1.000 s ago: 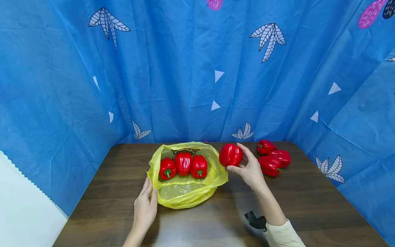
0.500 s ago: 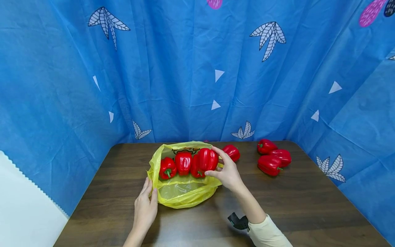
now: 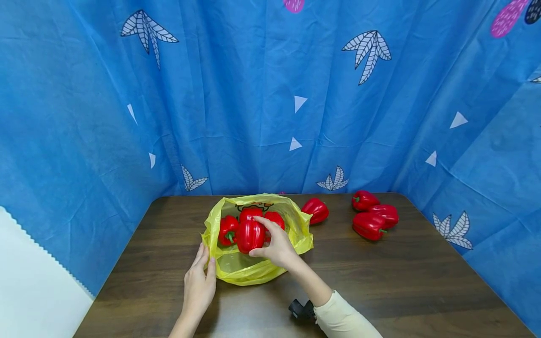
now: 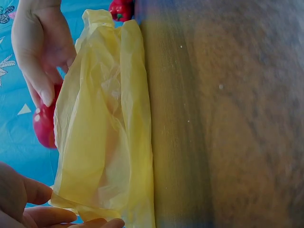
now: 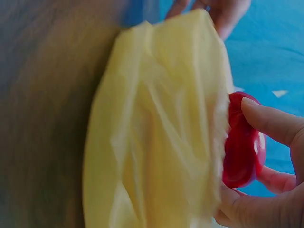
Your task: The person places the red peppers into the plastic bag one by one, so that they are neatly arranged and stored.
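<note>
Red pepper (image 3: 250, 235) sits pinched in the right hand (image 3: 277, 245), left hand (image 3: 199, 285) gripping the bag (image 3: 258, 276)

Right hand (image 5: 287, 197) grips a glossy red bell pepper (image 5: 242, 147), thumb and fingers around it, right at the yellow plastic bag's (image 5: 156, 128) rim! Left hand (image 5: 230, 12) at the bag's far end, blue curtain (image 5: 259, 57) behind.
</note>
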`<state>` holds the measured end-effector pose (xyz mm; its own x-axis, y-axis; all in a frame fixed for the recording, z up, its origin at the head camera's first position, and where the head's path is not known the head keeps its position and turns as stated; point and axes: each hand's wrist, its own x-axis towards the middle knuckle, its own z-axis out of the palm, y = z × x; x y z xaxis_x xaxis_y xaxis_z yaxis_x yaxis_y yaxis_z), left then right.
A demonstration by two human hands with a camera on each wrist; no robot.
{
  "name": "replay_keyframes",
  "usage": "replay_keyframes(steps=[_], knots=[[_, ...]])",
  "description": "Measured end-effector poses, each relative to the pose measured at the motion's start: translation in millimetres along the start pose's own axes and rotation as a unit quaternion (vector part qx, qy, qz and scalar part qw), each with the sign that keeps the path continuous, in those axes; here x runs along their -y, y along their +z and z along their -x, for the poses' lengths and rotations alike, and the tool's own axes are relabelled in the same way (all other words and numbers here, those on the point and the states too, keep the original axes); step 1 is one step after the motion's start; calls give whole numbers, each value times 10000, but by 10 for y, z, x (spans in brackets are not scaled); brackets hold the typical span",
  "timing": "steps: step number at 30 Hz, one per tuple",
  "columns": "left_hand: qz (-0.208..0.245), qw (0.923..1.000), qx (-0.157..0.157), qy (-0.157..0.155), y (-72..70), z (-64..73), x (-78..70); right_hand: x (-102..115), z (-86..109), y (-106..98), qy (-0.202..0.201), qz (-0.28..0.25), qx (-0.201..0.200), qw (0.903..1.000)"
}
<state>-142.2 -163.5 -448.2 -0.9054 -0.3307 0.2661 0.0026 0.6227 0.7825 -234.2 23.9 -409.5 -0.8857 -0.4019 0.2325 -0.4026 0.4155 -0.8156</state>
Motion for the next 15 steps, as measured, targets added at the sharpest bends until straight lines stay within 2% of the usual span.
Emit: replay_keyframes(steps=[7,15], knots=[[-19,10000,-9,35,11,-4,12,15,-5,259,81,375,262,9989],[-23,9999,80,-59,20,-19,22,-15,-8,461,-64,674,507,9964]])
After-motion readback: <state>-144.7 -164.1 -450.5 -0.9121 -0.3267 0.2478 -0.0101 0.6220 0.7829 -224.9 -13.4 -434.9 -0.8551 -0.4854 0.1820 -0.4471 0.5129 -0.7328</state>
